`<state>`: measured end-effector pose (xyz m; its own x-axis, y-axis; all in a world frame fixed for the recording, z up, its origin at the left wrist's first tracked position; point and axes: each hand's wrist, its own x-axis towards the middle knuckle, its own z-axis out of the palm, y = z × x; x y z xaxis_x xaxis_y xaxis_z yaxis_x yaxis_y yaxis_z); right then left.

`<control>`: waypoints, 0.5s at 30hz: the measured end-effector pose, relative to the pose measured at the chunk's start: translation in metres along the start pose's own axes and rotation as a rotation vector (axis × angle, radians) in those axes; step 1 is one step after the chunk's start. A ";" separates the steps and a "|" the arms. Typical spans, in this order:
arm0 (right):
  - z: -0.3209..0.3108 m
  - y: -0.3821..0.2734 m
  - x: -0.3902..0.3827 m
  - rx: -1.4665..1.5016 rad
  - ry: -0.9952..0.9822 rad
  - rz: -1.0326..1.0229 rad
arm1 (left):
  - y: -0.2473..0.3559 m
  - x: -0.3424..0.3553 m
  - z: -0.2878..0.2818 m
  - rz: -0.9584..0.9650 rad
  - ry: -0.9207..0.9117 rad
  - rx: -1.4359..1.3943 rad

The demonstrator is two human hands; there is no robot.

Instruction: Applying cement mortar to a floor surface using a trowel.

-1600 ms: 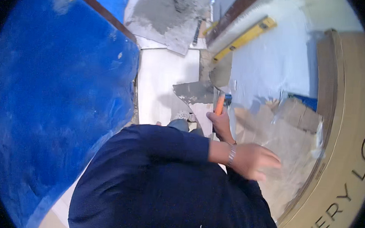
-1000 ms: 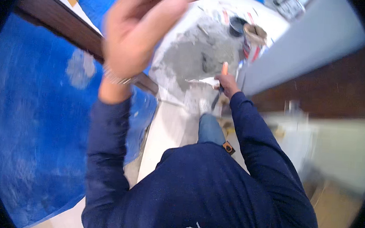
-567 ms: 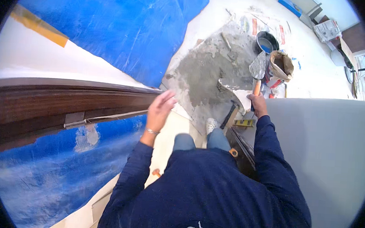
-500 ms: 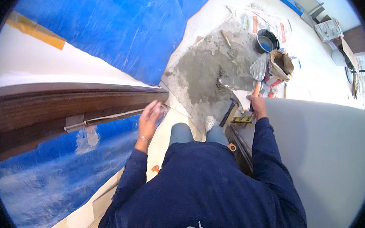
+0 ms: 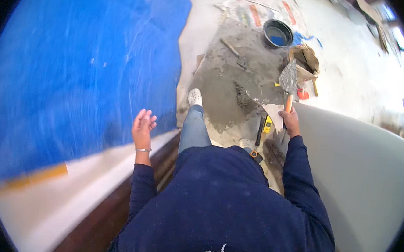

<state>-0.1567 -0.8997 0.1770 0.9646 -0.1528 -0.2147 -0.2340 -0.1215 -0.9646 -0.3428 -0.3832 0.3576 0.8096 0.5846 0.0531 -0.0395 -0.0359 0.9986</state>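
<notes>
Two containers stand ahead of me on the floor (image 5: 351,66): a round black tub (image 5: 275,27) with a patch of blue inside, and an open brown bag (image 5: 303,52) whose contents I can't make out. My right hand (image 5: 291,120), arm reaching forward, grips the trowel (image 5: 288,85) by its orange handle, blade pointing away, near the bag. My left hand (image 5: 143,127), bare, is raised, fingers loosely curled and slightly apart, in front of the blue sheet (image 5: 102,72).
</notes>
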 end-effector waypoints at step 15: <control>-0.078 0.076 -0.306 0.392 0.487 0.096 | 0.219 -0.024 0.153 0.535 -0.657 0.310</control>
<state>-0.4792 -0.9386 0.1808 0.7538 -0.5857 -0.2980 -0.1658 0.2694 -0.9487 -0.2816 -0.5288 0.5741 0.9035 -0.1510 0.4011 -0.4246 -0.4422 0.7900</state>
